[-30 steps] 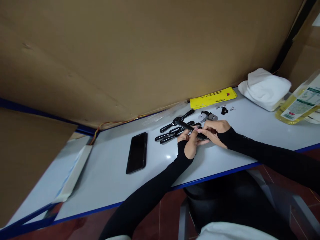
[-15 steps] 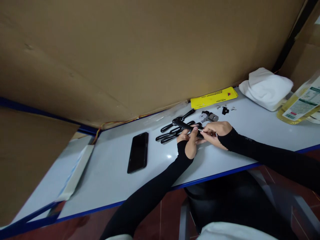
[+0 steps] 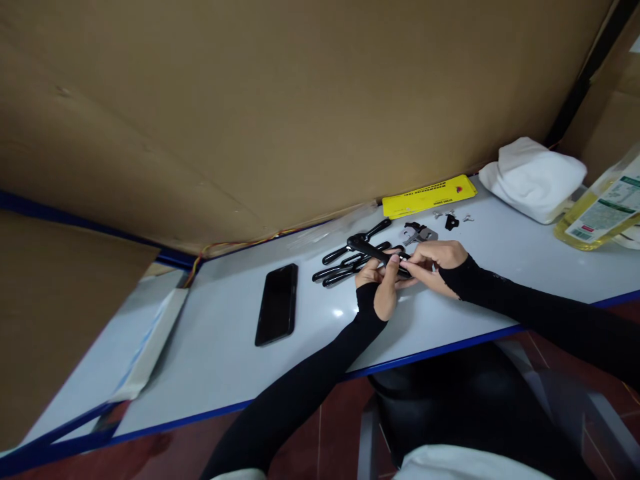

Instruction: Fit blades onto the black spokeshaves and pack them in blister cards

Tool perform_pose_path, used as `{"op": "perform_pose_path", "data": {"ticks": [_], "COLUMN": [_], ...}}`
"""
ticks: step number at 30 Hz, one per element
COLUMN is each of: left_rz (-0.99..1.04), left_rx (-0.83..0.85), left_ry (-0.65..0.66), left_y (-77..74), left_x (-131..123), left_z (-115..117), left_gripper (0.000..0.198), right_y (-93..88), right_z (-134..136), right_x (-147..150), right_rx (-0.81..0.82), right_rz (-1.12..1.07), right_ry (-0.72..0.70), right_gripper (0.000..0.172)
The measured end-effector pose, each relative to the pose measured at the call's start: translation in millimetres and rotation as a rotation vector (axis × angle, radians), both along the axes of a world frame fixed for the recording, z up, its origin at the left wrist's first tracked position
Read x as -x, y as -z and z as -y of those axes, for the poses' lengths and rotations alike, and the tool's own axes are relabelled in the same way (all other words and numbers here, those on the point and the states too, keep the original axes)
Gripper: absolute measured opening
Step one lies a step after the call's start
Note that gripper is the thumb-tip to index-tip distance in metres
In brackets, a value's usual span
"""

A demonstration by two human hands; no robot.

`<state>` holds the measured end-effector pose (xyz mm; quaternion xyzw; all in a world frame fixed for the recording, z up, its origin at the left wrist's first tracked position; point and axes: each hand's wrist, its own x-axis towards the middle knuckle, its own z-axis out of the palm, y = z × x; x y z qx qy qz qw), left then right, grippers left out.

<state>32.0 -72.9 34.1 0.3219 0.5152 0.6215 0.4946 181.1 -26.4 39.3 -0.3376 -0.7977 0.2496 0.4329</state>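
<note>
Tool with a glossy black, bar-shaped handle (image 3: 367, 248) sits above the smooth pale-grey table (image 3: 220, 333), clasped in the left hand (image 3: 384, 283); the right hand (image 3: 433, 259) meets it, fingers narrow, any grip unclear. Probably stiff, sturdy, slippery: best held mid-handle.

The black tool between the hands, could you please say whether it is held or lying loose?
Held: the left hand grips the tool near one end, with the right hand at that end too.

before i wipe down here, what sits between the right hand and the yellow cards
In the head view, a small cluster of grey and black pieces lies between the right hand and the yellow cards.
</note>
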Motion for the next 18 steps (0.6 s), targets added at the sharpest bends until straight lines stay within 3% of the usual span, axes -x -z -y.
{"op": "perform_pose_path", "data": {"ticks": [4, 10, 14, 18], "left_rz": [0.002, 0.045, 0.111, 0.119], "left_rx": [-0.018, 0.012, 0.070, 0.097], "left_ry": [-0.022, 0.017, 0.034, 0.067], "left_y": [1.5, -1.1, -0.3, 2.3], "left_x": [-2.5, -2.4, -0.1, 1.9], "left_z": [1.7, 2.3, -1.3, -2.4], "left_gripper": [0.066, 0.065, 0.067, 0.062], "right_y": [-8.7, -13.8, -13.0, -19.3], "right_z": [10.9, 7.0, 0.3, 1.3], "right_x": [5.3, 3.5, -1.8, -7.2], "right_rx": [0.250, 0.570, 0.580, 0.434], "right_rz": [-0.053, -0.137, -0.087, 0.033], "right_ry": [0.020, -0.106, -0.139, -0.070], "right_gripper": [0.035, 0.041, 0.043, 0.045]}}
